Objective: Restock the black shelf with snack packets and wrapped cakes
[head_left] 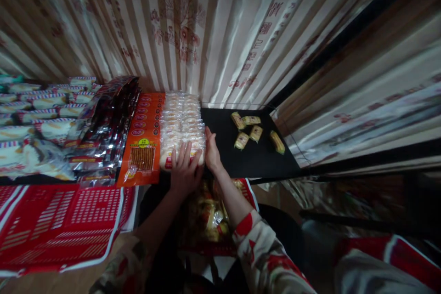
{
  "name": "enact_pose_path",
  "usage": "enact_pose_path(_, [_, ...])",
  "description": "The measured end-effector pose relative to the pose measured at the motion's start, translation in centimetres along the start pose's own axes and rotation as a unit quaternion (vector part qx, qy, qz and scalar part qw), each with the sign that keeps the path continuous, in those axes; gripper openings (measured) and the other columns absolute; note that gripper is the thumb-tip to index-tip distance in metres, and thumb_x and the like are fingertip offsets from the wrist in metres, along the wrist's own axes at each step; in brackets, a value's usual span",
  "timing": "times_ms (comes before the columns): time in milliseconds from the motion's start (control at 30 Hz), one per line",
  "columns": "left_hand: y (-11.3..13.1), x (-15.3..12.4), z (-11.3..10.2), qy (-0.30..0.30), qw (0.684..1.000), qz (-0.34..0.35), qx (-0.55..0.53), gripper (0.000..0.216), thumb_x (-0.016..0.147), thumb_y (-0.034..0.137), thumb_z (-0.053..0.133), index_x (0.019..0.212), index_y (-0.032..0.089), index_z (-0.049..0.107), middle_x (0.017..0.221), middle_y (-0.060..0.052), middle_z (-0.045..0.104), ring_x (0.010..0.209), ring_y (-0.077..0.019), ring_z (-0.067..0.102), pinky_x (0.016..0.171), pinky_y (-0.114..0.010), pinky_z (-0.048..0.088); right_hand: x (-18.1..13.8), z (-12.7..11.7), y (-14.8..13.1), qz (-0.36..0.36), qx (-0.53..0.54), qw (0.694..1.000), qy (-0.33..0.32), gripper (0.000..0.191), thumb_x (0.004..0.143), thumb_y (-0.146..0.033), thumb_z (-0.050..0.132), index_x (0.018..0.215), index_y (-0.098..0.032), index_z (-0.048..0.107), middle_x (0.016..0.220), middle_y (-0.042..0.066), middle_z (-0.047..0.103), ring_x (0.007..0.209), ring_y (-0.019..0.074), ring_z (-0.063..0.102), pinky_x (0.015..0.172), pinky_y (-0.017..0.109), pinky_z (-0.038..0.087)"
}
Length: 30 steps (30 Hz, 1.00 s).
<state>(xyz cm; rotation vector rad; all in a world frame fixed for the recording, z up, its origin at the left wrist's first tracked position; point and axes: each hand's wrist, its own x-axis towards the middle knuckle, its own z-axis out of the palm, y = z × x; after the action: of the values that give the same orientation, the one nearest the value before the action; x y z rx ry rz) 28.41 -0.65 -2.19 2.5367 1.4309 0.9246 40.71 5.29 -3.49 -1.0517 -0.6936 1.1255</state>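
Rows of clear-wrapped, pale snack packets (182, 117) stand in a block on the black shelf (220, 161). My left hand (187, 167) rests on the front of this block, its fingers spread over the red-and-white labelled end. Along the block's right side lies my right hand (212, 151), fingers stretched out and palm turned toward the packets. Neither hand is closed around anything. Right of my right hand, several small yellow-wrapped packets (242, 140) lie loose on the shelf. An orange snack pack (143, 142) with a picture of brown sticks touches the block's left side.
Dark shiny packs (110, 115) and white striped-edge packets (51, 101) fill the shelf's left. A red basket (82, 220) stands below left; another basket with gold-wrapped goods (210, 216) sits beneath my arms. A pleated printed curtain (227, 32) hangs behind.
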Motion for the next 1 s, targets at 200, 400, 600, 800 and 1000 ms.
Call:
enact_pose_path(200, [0.0, -0.7, 0.1, 0.028, 0.999, 0.029, -0.027, 0.048, 0.086, 0.031, 0.049, 0.133, 0.021, 0.044, 0.149, -0.012, 0.026, 0.139, -0.0329, 0.014, 0.108, -0.060, 0.013, -4.6, -4.1, -3.1, -0.092, -0.046, 0.989, 0.103, 0.050, 0.085, -0.054, 0.042, 0.119, -0.019, 0.053, 0.120, 0.008, 0.060, 0.113, 0.0186, 0.054, 0.100, 0.039, 0.038])
enact_pose_path(400, [0.8, -3.5, -0.2, 0.009, 0.983, 0.164, -0.085, 0.034, 0.086, 0.019, 0.043, 0.117, 0.012, 0.056, 0.129, -0.013, 0.053, 0.129, -0.0250, 0.038, 0.104, -0.043, 0.037, -13.5, -11.1, -3.6, -0.023, -0.297, 0.942, 0.155, 0.035, 0.083, -0.048, 0.048, 0.100, -0.020, 0.061, 0.082, 0.004, 0.067, 0.080, 0.0186, 0.062, 0.079, 0.033, 0.046])
enact_pose_path(600, [1.0, -5.4, -0.5, -0.058, 0.970, 0.211, -0.104, 0.030, 0.088, 0.017, 0.038, 0.109, 0.013, 0.059, 0.104, -0.011, 0.065, 0.100, -0.0196, 0.059, 0.088, -0.035, 0.050, -17.8, -14.6, -2.9, 0.193, -0.663, 0.723, 0.017, 0.029, 0.086, -0.039, 0.044, 0.098, -0.019, 0.061, 0.090, 0.009, 0.068, 0.085, 0.0219, 0.064, 0.073, 0.030, 0.044])
enact_pose_path(800, [0.5, -6.7, -1.1, -0.075, 0.979, 0.172, -0.083, 0.025, 0.088, 0.019, 0.039, 0.102, 0.016, 0.059, 0.094, -0.009, 0.067, 0.086, -0.0175, 0.062, 0.076, -0.030, 0.052, -18.1, -12.9, -1.7, 0.238, -0.752, 0.612, -0.049, 0.046, 0.084, -0.044, 0.048, 0.118, -0.013, 0.048, 0.102, 0.019, 0.066, 0.096, 0.0268, 0.064, 0.076, 0.035, 0.045])
enact_pose_path(1000, [1.7, -8.5, -2.1, -0.052, 0.989, 0.119, -0.076, 0.022, 0.087, 0.018, 0.040, 0.097, 0.017, 0.060, 0.087, -0.007, 0.066, 0.084, -0.0181, 0.062, 0.075, -0.031, 0.051, -17.2, -12.5, -2.9, 0.244, -0.773, 0.579, -0.085, 0.035, 0.083, -0.044, 0.050, 0.105, -0.018, 0.057, 0.100, 0.016, 0.067, 0.096, 0.0267, 0.064, 0.076, 0.036, 0.045])
